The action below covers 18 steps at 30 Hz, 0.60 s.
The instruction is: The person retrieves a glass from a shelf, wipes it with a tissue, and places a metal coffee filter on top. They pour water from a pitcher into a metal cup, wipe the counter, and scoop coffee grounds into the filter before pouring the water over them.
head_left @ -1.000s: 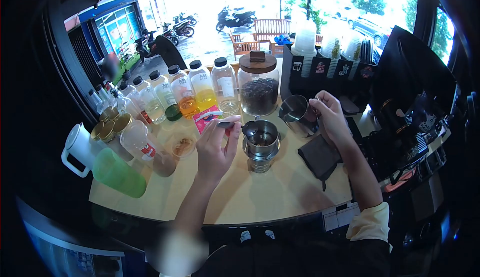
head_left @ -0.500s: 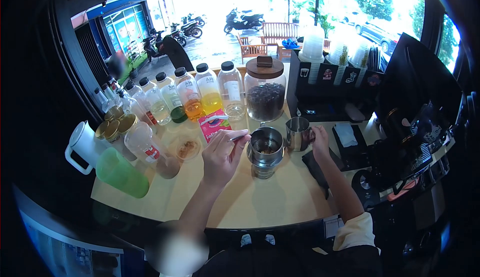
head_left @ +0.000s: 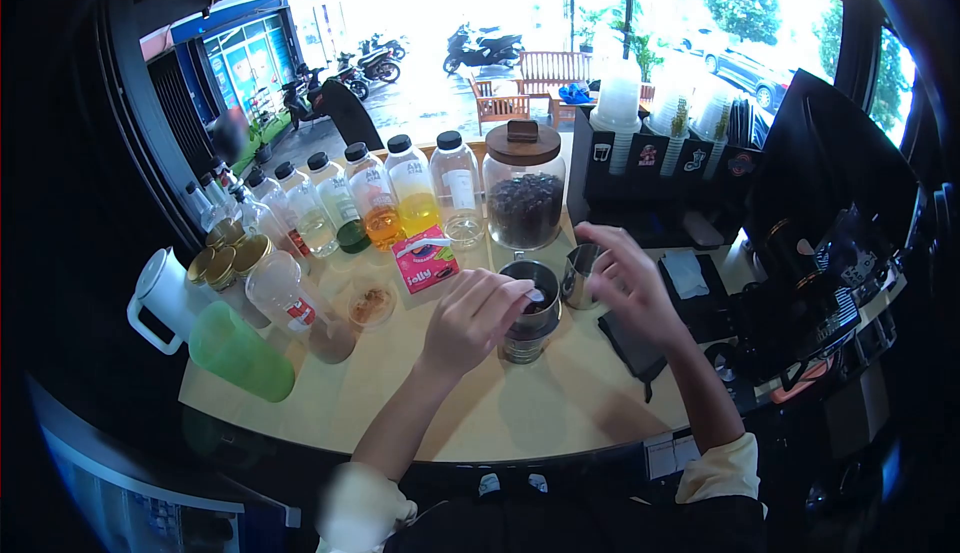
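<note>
A steel coffee dripper (head_left: 545, 315) with dark liquid inside stands on a ribbed glass (head_left: 522, 351). My left hand (head_left: 470, 321) is closed at the dripper's left rim, pinching a small shiny utensil that looks like a spoon (head_left: 536, 297); most of it is hidden. My right hand (head_left: 632, 285), smeared by motion, is raised with fingers apart beside the small steel pitcher (head_left: 574, 283). The hand partly covers the pitcher and appears to hold nothing. A pink jelly box (head_left: 427, 261) stands behind my left hand.
Bottles with black caps (head_left: 408, 188) line the back beside a wooden-lidded jar of dark beans (head_left: 525, 205). At left are a green tumbler (head_left: 240, 353), a white jug (head_left: 165, 288) and a brown-filled bottle (head_left: 300, 303). A dark cloth (head_left: 632, 348) lies right, near a cup organiser (head_left: 650, 168).
My right hand has let go of the pitcher and lifted, its fingers spreading. My left hand has moved right and slightly down, its fingertips now over the dripper's rim.
</note>
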Motion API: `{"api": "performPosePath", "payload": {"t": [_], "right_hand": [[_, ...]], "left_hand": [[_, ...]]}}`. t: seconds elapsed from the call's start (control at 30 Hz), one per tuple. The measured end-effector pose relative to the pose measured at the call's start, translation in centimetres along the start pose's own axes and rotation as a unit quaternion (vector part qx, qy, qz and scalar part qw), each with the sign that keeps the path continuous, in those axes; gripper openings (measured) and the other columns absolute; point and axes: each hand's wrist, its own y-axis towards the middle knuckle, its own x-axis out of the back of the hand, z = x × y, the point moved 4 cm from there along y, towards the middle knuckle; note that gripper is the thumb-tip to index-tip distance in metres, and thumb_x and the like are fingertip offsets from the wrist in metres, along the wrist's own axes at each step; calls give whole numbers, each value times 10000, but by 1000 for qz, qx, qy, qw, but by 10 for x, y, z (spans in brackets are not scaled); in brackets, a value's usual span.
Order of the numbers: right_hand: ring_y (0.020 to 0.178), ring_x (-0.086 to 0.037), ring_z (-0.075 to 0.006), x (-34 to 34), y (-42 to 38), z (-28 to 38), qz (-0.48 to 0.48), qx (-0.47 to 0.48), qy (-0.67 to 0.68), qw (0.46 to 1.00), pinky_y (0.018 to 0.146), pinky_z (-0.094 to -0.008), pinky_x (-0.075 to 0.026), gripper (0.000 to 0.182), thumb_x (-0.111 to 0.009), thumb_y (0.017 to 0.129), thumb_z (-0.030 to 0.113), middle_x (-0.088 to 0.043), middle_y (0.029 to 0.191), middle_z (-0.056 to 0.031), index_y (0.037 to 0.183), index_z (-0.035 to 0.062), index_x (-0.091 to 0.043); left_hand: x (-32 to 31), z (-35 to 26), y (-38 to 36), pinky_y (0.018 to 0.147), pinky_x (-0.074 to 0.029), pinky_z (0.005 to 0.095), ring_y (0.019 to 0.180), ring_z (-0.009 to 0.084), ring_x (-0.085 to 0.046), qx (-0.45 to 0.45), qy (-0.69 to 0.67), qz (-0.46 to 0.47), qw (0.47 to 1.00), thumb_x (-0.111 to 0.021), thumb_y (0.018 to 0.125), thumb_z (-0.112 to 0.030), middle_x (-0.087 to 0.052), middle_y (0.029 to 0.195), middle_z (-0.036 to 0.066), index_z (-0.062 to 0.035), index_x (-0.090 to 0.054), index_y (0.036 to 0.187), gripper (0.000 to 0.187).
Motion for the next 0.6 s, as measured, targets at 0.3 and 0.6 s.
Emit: {"api": "performPosePath", "payload": {"t": [0.3, 0.6], "right_hand": [[855, -630, -287, -35, -5, 44, 66, 207, -97, 971, 701, -344, -535, 309, -628, 736, -26, -604, 1019, -133, 1039, 1, -577], [802, -618, -288, -42, -19, 39, 67, 284, -196, 936, 678, -350, -530, 304, -620, 681, -31, -571, 940, -127, 969, -15, -522]], "left_hand": [[-14, 4, -25, 807, -440, 380, 853, 262, -562, 94, -48, 7, 994, -800, 663, -214, -559, 897, 86, -18, -544, 1031, 489], [-48, 20, -54, 841, -479, 381, 956, 279, -600, 345, -188, 30, 919, -855, 588, -281, -575, 1027, 160, 10, -436, 1156, 763]]}}
